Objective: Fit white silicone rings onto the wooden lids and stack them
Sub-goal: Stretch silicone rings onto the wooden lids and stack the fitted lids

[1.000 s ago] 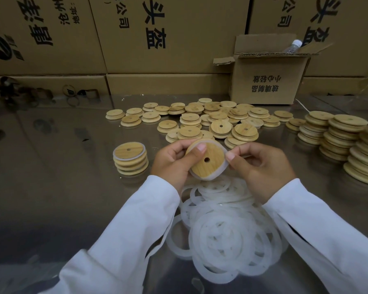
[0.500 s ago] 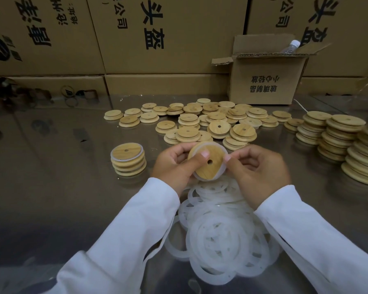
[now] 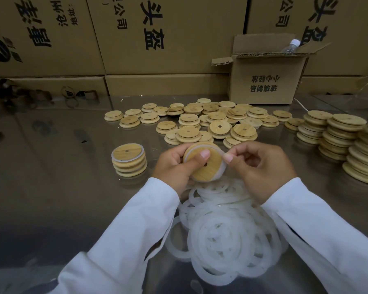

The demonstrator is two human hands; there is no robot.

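Above ring pile (image 3: 225, 230) on tabletop (image 3: 51, 187): left hand (image 3: 174, 166) clamped on wooden lid (image 3: 206, 166), thumb across face; right hand (image 3: 261, 166) pinching white ring (image 3: 222, 154) at lid edge. Finished stack (image 3: 129, 160) left.

Round wooden lid (image 3: 204, 166) with centre hole, tilted, held above ring pile (image 3: 227, 236); white silicone ring (image 3: 220, 170) partly around its rim. Ringed stack (image 3: 129, 160) left; bare lids (image 3: 202, 122) scattered behind.
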